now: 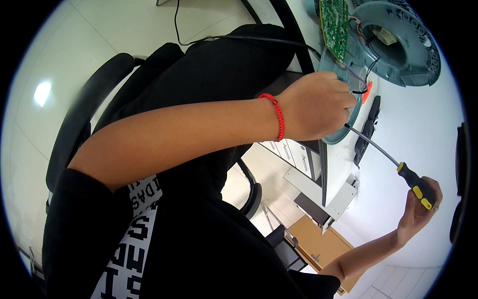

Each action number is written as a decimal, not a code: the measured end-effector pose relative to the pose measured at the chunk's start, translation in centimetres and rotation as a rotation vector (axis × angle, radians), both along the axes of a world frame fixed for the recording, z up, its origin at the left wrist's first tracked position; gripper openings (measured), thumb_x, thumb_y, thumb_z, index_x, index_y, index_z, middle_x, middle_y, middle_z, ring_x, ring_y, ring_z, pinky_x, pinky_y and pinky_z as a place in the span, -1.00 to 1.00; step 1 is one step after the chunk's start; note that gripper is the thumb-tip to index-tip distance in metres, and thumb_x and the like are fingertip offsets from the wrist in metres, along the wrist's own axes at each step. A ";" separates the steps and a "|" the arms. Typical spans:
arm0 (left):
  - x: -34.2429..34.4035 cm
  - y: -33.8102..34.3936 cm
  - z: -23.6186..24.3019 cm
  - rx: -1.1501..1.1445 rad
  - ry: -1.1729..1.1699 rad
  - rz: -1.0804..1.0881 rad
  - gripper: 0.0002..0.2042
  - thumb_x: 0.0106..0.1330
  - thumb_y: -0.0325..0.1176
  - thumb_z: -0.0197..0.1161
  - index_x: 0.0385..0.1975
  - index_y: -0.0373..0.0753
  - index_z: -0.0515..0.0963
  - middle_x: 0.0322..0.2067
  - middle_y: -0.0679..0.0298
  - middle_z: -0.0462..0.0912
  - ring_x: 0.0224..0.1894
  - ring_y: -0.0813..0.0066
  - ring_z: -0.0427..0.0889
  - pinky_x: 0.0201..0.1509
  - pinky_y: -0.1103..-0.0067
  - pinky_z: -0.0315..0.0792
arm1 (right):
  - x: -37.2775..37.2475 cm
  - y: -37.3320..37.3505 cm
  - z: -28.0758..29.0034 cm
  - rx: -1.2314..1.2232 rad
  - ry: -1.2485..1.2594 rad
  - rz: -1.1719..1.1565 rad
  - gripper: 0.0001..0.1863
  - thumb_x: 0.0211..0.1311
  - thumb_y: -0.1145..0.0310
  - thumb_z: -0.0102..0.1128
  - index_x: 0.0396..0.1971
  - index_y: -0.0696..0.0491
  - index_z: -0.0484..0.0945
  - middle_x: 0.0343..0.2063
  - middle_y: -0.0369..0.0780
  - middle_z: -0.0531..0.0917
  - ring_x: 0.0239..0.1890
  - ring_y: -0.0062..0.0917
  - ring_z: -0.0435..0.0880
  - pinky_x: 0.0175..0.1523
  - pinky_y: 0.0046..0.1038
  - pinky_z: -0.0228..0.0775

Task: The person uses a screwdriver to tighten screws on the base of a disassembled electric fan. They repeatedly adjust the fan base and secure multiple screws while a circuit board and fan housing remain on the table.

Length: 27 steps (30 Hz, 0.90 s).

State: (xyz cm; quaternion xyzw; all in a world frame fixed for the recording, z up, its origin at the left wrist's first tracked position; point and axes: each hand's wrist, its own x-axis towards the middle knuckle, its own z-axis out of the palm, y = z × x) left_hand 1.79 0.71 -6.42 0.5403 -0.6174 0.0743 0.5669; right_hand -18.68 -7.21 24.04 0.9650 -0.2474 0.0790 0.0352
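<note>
- The left hand [318, 107], with a red bracelet [279, 117] at its wrist, is closed in a loose fist over a teal housing piece [341, 134]; its fingertips are turned away, so what they grip, if anything, cannot be told.
- The right hand [415, 219] is wrapped around the black and yellow handle of a screwdriver [404, 172], out to the right, with some of its fingers hidden behind the handle.
- The screwdriver's shaft slants up and leftward, its tip just beside the lower edge of the left hand; whether the tip touches anything is hard to make out.
- The teal housing piece lies at the edge of the white desk [406, 119], its middle largely covered by the left hand.
- A green circuit board [334, 30] stands above the left hand, its top cut off by the upper border.
- Thin wires [371, 65] run beside the board near a ring-shaped teal housing [423, 60]; where they end is unclear.
- An orange-red object [367, 92] is partly hidden behind the left hand, its kind unclear.
- A dark object [367, 129] farther along the desk is too indistinct to name.
</note>
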 end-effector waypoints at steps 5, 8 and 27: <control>0.1 0.2 0.0 -0.029 0.014 0.000 -0.89 0.14 -0.33 0.36 -0.56 -0.18 0.65 -0.41 0.40 0.55 -0.25 0.49 0.55 -0.16 0.51 0.38 | -0.7 -0.6 -0.4 0.167 -0.013 -0.016 -0.08 0.07 -0.29 0.41 0.28 0.06 0.42 -0.09 -0.14 0.63 -0.18 -0.52 0.57 -0.05 -0.44 0.42; -0.4 0.2 0.9 -0.005 0.052 0.021 -0.87 0.15 -0.26 0.37 -0.51 -0.15 0.65 -0.39 0.39 0.55 -0.24 0.46 0.55 -0.15 0.49 0.38 | 2.4 -1.5 -3.9 0.205 -0.166 0.238 0.18 -0.16 -0.35 0.55 0.41 0.05 0.32 0.12 -0.01 0.58 0.11 -0.34 0.62 0.20 -0.30 0.44; 1.8 8.2 -3.6 -0.109 0.178 -0.204 -0.90 0.13 -0.45 0.35 -0.36 -0.19 0.63 -0.18 0.31 0.66 -0.02 0.26 0.64 0.01 0.37 0.48 | 3.4 17.6 -38.9 0.341 -0.600 0.461 -0.57 0.11 0.60 0.37 0.03 0.07 0.58 -0.05 -0.16 0.61 0.05 -0.22 0.64 0.11 -0.23 0.54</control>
